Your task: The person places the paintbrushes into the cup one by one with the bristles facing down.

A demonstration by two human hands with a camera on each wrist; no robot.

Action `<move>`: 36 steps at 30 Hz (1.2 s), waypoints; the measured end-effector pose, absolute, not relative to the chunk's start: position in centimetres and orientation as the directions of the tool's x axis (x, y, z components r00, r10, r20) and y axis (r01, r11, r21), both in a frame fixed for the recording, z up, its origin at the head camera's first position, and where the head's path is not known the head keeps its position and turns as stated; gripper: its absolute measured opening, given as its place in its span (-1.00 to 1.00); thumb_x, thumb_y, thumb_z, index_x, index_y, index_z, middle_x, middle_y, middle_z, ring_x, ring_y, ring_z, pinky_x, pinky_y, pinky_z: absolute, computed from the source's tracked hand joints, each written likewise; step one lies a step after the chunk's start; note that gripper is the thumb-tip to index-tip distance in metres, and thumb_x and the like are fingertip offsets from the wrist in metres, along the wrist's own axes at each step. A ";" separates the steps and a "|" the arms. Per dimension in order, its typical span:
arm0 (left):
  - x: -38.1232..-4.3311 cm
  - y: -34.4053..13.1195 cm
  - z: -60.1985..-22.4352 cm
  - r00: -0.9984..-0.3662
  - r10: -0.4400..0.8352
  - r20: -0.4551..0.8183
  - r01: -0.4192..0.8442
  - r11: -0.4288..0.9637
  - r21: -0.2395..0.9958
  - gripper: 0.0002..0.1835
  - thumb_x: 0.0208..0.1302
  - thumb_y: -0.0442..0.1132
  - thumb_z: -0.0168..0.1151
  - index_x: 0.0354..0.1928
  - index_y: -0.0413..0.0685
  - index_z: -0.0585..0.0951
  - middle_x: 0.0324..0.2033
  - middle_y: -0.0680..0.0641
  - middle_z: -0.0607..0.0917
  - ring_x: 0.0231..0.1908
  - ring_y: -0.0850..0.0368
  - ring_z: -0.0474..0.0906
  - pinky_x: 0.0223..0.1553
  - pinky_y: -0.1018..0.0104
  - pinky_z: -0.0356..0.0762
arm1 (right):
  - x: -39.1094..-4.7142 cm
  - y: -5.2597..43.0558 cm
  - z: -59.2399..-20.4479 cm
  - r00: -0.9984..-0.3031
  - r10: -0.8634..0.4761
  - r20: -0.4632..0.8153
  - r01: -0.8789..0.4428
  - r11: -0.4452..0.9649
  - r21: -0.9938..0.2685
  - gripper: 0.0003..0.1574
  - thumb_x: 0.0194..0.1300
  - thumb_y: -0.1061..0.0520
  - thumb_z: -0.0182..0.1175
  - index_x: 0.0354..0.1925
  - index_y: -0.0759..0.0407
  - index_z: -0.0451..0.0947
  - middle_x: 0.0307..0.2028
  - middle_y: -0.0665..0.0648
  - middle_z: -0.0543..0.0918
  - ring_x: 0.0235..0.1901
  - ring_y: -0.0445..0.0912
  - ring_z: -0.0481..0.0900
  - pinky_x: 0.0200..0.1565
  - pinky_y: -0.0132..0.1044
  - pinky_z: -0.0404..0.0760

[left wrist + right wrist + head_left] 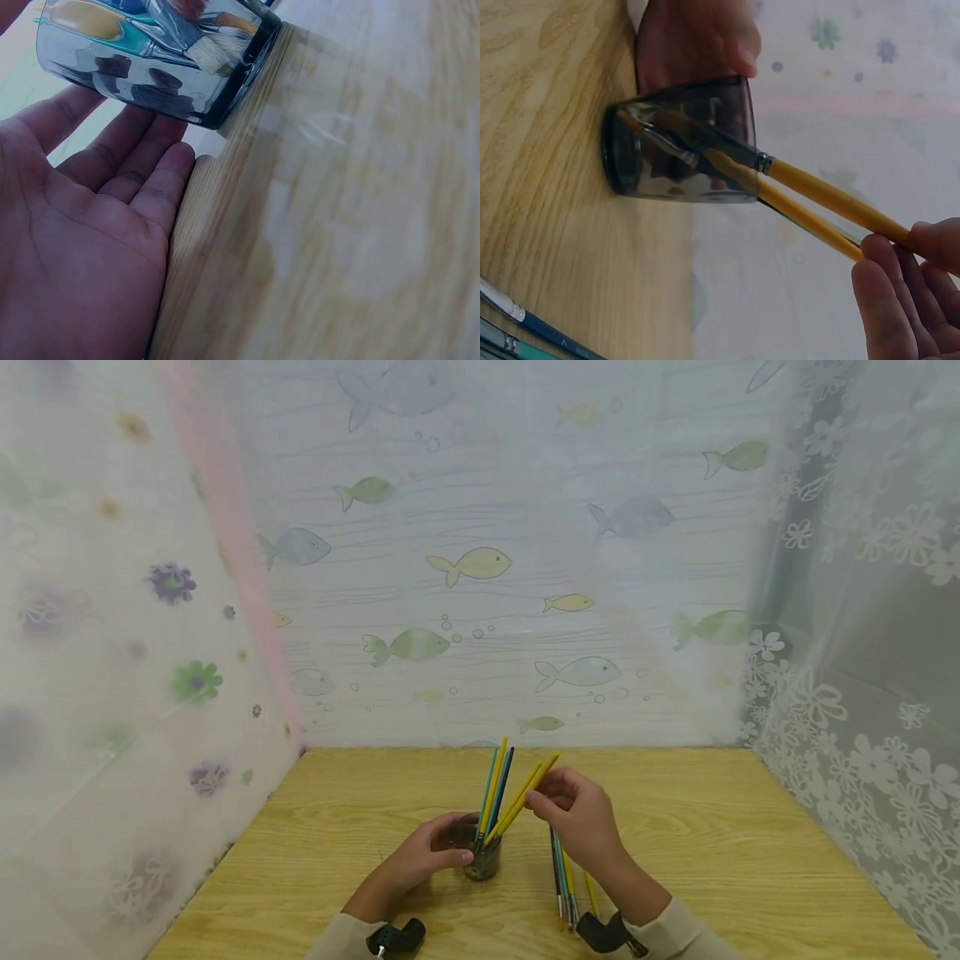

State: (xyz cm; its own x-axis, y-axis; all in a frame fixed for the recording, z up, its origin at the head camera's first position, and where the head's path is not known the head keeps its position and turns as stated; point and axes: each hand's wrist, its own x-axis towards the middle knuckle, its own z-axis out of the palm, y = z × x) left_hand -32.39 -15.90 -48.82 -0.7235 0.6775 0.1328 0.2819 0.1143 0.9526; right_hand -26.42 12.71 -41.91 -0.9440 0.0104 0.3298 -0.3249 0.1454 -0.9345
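Note:
A dark, see-through glass [483, 865] stands on the table with several paintbrushes in it, bristles down. My left hand [422, 858] holds the glass from the left, thumb in front and fingers behind. On the right side of the glass, my right hand [581, 820] pinches a yellow paintbrush [832, 196] between thumb and fingers near its handle end. The brush leans out over the rim, with its bristle end inside the glass. In the left wrist view, bristles [214, 56] show through the glass, beside the left hand's fingers.
More paintbrushes [562, 877], dark, teal and yellow, lie on the wooden table [315, 852] beneath the right hand and wrist. Patterned curtains hang behind the table [480, 693] and along both sides.

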 end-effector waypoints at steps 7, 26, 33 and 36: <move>-32.4 -15.8 -48.7 -0.733 0.667 0.137 0.294 0.128 0.947 -0.42 0.48 -0.27 0.25 0.49 -0.03 0.40 0.33 -0.21 0.57 0.34 -0.09 0.50 0.26 0.33 0.54 | -26.5 12.4 -42.2 -0.938 -0.001 0.345 -0.341 0.162 -0.926 -0.79 0.33 0.09 0.45 -0.10 0.10 0.68 -0.26 0.07 0.78 -0.29 -0.09 0.79 -0.20 -0.30 0.76; -32.3 -15.8 -48.6 -0.728 0.675 0.117 0.274 0.130 0.953 -0.42 0.51 -0.27 0.21 0.51 -0.02 0.37 0.36 -0.20 0.55 0.37 -0.16 0.47 0.26 0.32 0.54 | -26.5 11.6 -43.3 -0.946 -0.055 0.320 -0.324 0.184 -0.928 -0.77 0.34 0.11 0.43 -0.06 0.12 0.67 -0.24 0.07 0.78 -0.27 -0.09 0.79 -0.20 -0.30 0.77; -32.2 -15.9 -48.6 -0.727 0.676 0.117 0.276 0.132 0.952 -0.43 0.52 -0.25 0.21 0.51 -0.03 0.38 0.36 -0.21 0.54 0.38 -0.15 0.47 0.25 0.33 0.54 | -26.6 11.6 -43.5 -0.944 -0.068 0.324 -0.331 0.181 -0.926 -0.76 0.35 0.11 0.43 -0.05 0.13 0.67 -0.23 0.08 0.78 -0.26 -0.08 0.79 -0.22 -0.33 0.76; -32.3 -15.9 -48.7 -0.722 0.681 0.119 0.274 0.125 0.954 -0.44 0.52 -0.27 0.20 0.50 -0.02 0.39 0.36 -0.21 0.54 0.37 -0.15 0.47 0.25 0.31 0.54 | -26.7 11.6 -43.7 -0.944 -0.073 0.323 -0.331 0.190 -0.924 -0.75 0.35 0.09 0.43 -0.05 0.13 0.66 -0.23 0.08 0.78 -0.26 -0.09 0.79 -0.21 -0.32 0.76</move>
State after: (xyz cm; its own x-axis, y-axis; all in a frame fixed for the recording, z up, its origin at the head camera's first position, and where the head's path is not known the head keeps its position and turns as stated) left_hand -32.34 -15.92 -48.73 -0.7222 0.6814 0.1187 0.2743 0.1246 0.9535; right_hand -26.70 11.63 -43.66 -0.9436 -0.0726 0.3231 -0.3311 0.1902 -0.9242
